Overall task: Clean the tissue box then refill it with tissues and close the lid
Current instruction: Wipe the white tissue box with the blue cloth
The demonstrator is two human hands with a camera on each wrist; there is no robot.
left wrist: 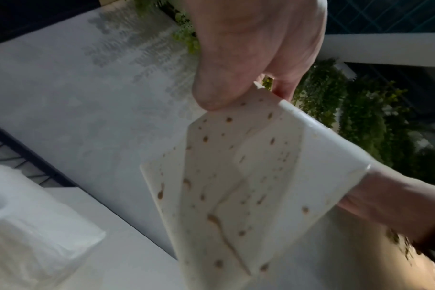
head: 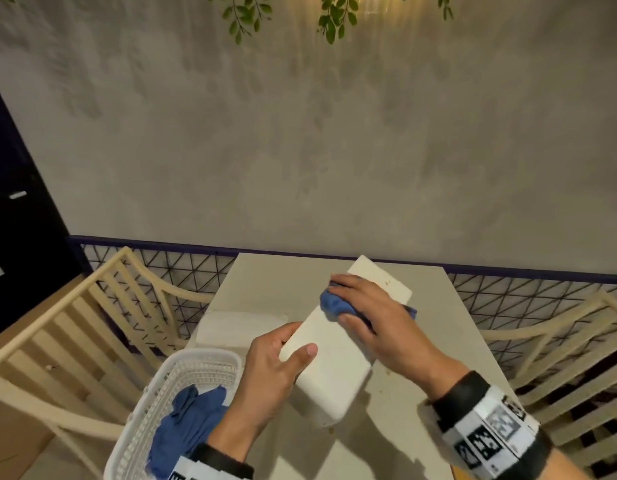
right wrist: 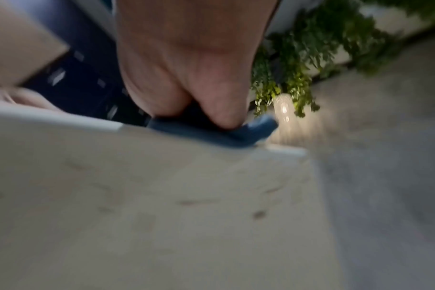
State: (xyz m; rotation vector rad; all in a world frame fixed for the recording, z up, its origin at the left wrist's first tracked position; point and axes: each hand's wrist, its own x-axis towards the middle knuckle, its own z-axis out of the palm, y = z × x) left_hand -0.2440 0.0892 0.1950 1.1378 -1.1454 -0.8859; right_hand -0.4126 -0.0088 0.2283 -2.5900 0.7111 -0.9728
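Note:
A white tissue box [head: 329,367] lies tilted on the table, its lid [head: 381,278] swung open at the far end. My left hand [head: 283,358] grips the box's left side, thumb on top. In the left wrist view the box's inside [left wrist: 226,176] is spotted with brown stains. My right hand [head: 360,306] presses a crumpled blue cloth [head: 331,303] onto the box near the hinge, fingers curled over it. The right wrist view shows the cloth [right wrist: 211,131] under my fingertips, with faint smears on the box's surface [right wrist: 162,196]. A white stack of tissues [head: 241,327] lies left of the box.
A white plastic basket [head: 182,386] with another blue cloth [head: 186,420] sits at the table's near left. Cream slatted chairs [head: 64,341] stand on both sides. A black wire fence [head: 182,275] and a grey wall lie behind the table [head: 272,282].

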